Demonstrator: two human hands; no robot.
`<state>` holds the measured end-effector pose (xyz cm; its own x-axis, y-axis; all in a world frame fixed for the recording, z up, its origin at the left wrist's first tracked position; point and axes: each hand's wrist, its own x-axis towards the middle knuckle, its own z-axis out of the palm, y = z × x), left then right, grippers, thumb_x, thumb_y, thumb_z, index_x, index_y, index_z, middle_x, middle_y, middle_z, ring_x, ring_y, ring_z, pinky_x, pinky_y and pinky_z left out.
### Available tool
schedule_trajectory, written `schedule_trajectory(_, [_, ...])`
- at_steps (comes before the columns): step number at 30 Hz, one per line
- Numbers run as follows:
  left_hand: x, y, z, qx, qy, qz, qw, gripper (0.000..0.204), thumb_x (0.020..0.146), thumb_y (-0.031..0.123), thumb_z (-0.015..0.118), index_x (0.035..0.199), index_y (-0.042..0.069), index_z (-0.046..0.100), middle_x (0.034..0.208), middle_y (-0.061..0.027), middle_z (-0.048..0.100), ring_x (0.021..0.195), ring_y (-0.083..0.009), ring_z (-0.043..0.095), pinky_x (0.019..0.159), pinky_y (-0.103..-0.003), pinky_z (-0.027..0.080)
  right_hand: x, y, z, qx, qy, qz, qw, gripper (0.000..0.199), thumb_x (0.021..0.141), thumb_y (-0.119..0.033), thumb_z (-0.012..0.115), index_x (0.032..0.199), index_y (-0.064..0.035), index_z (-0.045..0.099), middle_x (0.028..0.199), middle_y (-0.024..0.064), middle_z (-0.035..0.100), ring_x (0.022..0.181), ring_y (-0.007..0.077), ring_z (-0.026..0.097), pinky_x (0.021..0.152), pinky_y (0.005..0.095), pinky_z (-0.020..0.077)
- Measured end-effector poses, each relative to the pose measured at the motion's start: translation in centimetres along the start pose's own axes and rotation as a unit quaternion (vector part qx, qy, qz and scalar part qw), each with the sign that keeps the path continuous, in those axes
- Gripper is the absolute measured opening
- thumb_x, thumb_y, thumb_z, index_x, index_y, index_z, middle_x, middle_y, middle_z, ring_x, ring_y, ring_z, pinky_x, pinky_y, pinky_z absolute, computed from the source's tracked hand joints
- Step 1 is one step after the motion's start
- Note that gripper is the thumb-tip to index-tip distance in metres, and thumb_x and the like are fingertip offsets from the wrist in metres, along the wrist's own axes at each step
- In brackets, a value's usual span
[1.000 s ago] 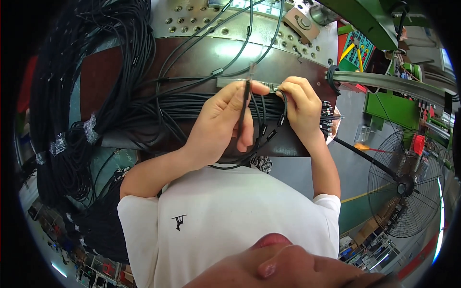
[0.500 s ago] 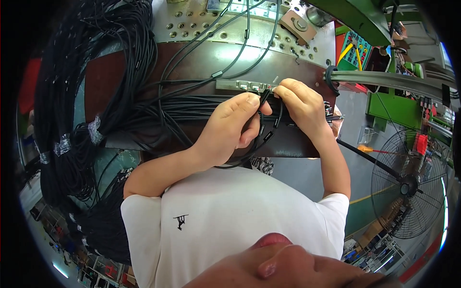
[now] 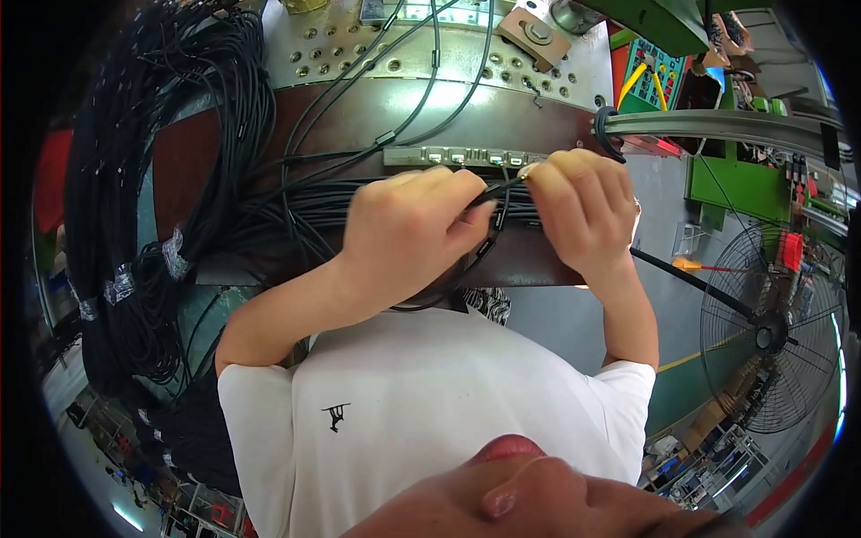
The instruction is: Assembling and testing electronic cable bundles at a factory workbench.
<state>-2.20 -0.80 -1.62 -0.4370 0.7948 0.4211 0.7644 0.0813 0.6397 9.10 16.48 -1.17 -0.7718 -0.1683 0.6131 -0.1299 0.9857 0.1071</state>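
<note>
A large bundle of coiled black cables (image 3: 134, 224), bound in places with clear tape, hangs along the left side of the scene. Beside it stands a grey perforated metal bench top (image 3: 448, 54) with a dark brown front edge, over which loose black leads run toward the worker. At the far right, on the workshop floor, stands a black wire-caged pedestal fan (image 3: 771, 332). The worker, in a white short-sleeved shirt (image 3: 430, 421), faces the bench. On the brown edge lies a narrow grey connector strip with a row of small sockets (image 3: 453, 156). Just below the strip, the left hand (image 3: 408, 238) is closed around a thin black cable (image 3: 493, 190), its fingers curled tight over the strand. The right hand (image 3: 583, 211) pinches the cable's small metal plug end (image 3: 527, 170) between thumb and fingertips, close against the strip's right end; whether plug and socket touch cannot be told. The two hands nearly meet.
</note>
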Motion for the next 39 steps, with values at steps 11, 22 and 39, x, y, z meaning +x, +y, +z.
schedule_trajectory(11, [-0.8,0.9,0.3,0.026,-0.091,0.026,0.995,0.034,0.075,0.024,0.07,0.105,0.008,0.065,0.075,-0.0012,0.048,0.064,-0.0151,0.048,0.05,-0.026,0.041,-3.9,0.0,3.9,0.341,-0.058,0.357,0.868,0.014,0.075,0.004,0.064,0.086,-0.0028,0.059,0.094,0.0085,0.063,0.082,0.0239,0.06,0.072,0.0314,0.0467])
schedule_trajectory(22, [1.7,-3.3,-4.4,-0.083,-0.174,-0.036,0.981,0.03,0.084,0.029,0.063,0.102,0.005,0.065,0.092,-0.0089,0.06,0.086,-0.0264,0.054,0.078,-0.037,0.043,-4.3,1.0,4.2,0.311,-0.073,0.294,0.901,0.014,0.074,0.003,0.064,0.085,-0.003,0.058,0.09,0.0079,0.063,0.078,0.0252,0.059,0.07,0.0326,0.0471])
schedule_trajectory(39, [11.8,-10.9,3.7,-0.614,-0.043,-0.4,0.679,0.041,0.101,0.034,0.035,0.111,-0.001,0.054,0.098,-0.012,0.063,0.087,-0.0196,0.062,0.08,-0.032,0.052,-2.0,2.6,2.6,0.374,-0.221,0.312,0.845,0.014,0.073,0.002,0.065,0.084,-0.003,0.059,0.091,0.008,0.06,0.082,0.0237,0.06,0.072,0.0326,0.0475])
